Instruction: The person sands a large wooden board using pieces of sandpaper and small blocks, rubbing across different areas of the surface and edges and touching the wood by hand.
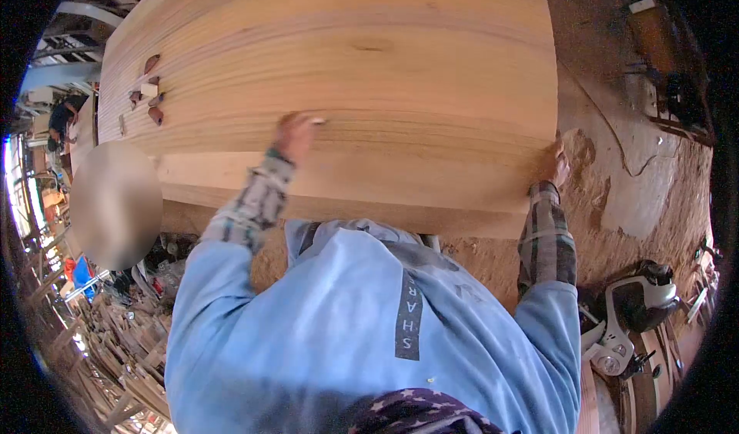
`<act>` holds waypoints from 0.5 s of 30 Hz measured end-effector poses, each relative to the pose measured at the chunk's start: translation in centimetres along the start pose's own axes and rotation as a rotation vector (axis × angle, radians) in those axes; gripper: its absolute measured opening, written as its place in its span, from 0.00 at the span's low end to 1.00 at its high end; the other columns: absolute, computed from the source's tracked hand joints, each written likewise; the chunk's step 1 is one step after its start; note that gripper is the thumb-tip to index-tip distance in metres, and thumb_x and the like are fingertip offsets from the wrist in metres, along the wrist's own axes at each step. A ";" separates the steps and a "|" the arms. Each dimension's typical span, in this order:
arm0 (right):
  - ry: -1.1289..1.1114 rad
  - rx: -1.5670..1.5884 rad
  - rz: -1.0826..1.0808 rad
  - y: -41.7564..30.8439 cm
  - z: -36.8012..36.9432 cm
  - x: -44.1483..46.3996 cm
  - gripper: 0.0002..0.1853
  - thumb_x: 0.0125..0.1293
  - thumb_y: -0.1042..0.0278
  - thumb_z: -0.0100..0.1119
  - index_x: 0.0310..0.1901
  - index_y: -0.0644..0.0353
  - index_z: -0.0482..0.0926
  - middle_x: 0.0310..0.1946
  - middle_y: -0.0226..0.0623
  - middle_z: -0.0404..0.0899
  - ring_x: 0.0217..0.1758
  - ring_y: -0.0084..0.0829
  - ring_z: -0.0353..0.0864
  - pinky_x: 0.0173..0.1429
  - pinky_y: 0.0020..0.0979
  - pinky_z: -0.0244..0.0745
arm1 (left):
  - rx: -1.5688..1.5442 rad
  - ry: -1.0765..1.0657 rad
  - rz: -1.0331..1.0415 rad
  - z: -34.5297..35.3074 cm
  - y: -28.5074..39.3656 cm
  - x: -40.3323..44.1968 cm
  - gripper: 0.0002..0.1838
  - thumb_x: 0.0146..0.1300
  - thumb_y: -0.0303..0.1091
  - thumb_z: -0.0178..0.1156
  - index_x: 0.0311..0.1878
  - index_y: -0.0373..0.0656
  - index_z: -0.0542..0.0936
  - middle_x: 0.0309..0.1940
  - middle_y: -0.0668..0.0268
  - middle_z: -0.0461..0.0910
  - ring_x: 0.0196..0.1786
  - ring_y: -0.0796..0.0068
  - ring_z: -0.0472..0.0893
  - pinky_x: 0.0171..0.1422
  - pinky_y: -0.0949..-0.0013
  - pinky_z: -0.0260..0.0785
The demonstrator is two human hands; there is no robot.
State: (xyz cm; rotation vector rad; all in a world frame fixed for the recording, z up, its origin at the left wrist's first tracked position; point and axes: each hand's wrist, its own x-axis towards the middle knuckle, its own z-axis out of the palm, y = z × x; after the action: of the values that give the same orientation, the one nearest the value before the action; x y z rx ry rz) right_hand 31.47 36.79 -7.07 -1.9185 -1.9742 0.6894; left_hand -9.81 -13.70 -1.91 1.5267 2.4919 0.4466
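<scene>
A wide wooden board [362, 57] with streaky grain lies in front of me, a paler strip [346, 176] running along its near side. My left hand [295, 135], smeared by motion, is closed over the near middle of the board. A small pale piece [317, 120] pokes out from its fingers, its kind unclear. At the board's right edge, near the corner, my right hand [555, 165] has its fingers curled. Whatever it may hold there is hidden. Several dark reddish pieces [155, 115] and a small pale block [148, 90] rest on the board's left part.
On the right, a thin cable [608, 122] crosses the dusty ground. A white and black machine [627, 318] stands at the lower right. Scrap wood [115, 357] is heaped at the lower left. Another person [63, 120] is bent over at the far left.
</scene>
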 end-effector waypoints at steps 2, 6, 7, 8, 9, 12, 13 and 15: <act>-0.011 0.184 0.006 1.4 0.7 1.0 0.34 0.71 0.38 0.40 0.45 0.67 0.82 0.42 0.60 0.81 0.48 0.58 0.79 0.51 0.52 0.72 | 0.029 0.116 -0.030 -3.4 -0.1 -0.3 0.10 0.59 0.25 0.57 0.43 0.45 0.82 0.34 0.62 0.79 0.43 0.60 0.77 0.47 0.60 0.72; -0.012 -0.097 -0.101 -1.7 -1.1 -0.6 0.35 0.70 0.36 0.38 0.46 0.65 0.82 0.43 0.57 0.81 0.47 0.60 0.78 0.52 0.52 0.72 | -0.171 0.199 -0.132 -0.7 5.1 3.0 0.09 0.58 0.24 0.59 0.42 0.44 0.81 0.37 0.61 0.79 0.45 0.56 0.77 0.49 0.58 0.72; -0.047 -0.011 -0.114 -4.6 -2.7 -2.6 0.35 0.70 0.36 0.38 0.46 0.64 0.82 0.44 0.56 0.82 0.47 0.60 0.78 0.52 0.51 0.73 | -0.283 0.192 -0.087 -0.1 6.8 4.4 0.10 0.57 0.25 0.60 0.43 0.43 0.81 0.39 0.59 0.79 0.46 0.55 0.77 0.51 0.57 0.72; 0.033 -0.086 -0.259 -1.1 -0.8 -1.1 0.34 0.70 0.37 0.38 0.47 0.63 0.82 0.45 0.55 0.82 0.48 0.60 0.78 0.53 0.51 0.73 | -0.301 0.150 0.028 1.1 8.4 6.3 0.11 0.56 0.25 0.60 0.43 0.43 0.81 0.40 0.60 0.79 0.47 0.55 0.77 0.51 0.57 0.72; 0.132 -0.177 -0.400 2.7 1.2 0.6 0.34 0.70 0.37 0.38 0.48 0.62 0.82 0.46 0.55 0.81 0.48 0.59 0.78 0.53 0.51 0.73 | -0.317 0.115 0.151 1.9 9.3 8.0 0.11 0.55 0.25 0.61 0.43 0.44 0.81 0.41 0.60 0.78 0.47 0.56 0.77 0.51 0.57 0.73; 0.147 -0.245 -0.349 3.5 2.0 1.9 0.33 0.70 0.38 0.38 0.50 0.61 0.81 0.47 0.55 0.81 0.49 0.59 0.78 0.54 0.52 0.73 | -0.257 0.107 0.201 2.2 10.3 8.5 0.13 0.53 0.24 0.62 0.43 0.44 0.81 0.41 0.60 0.79 0.46 0.56 0.78 0.51 0.58 0.73; 0.043 -0.214 -0.157 2.2 1.6 1.6 0.33 0.70 0.38 0.38 0.52 0.61 0.80 0.47 0.56 0.80 0.50 0.58 0.78 0.55 0.52 0.72 | -0.213 0.130 0.180 1.9 9.0 7.0 0.13 0.52 0.24 0.63 0.43 0.44 0.82 0.42 0.61 0.79 0.46 0.57 0.78 0.51 0.59 0.74; 0.033 -0.254 -0.229 2.0 1.5 1.6 0.33 0.71 0.38 0.37 0.52 0.61 0.80 0.48 0.56 0.80 0.51 0.58 0.78 0.56 0.52 0.72 | -0.108 0.142 0.121 -0.2 4.8 2.8 0.14 0.50 0.23 0.64 0.43 0.44 0.82 0.42 0.62 0.79 0.48 0.57 0.78 0.53 0.58 0.74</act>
State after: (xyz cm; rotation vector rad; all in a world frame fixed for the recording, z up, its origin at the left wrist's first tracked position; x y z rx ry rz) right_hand 32.24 38.16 -9.54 -1.7795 -2.3057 0.3592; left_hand -7.16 -9.16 -0.02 1.6625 2.4405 0.7211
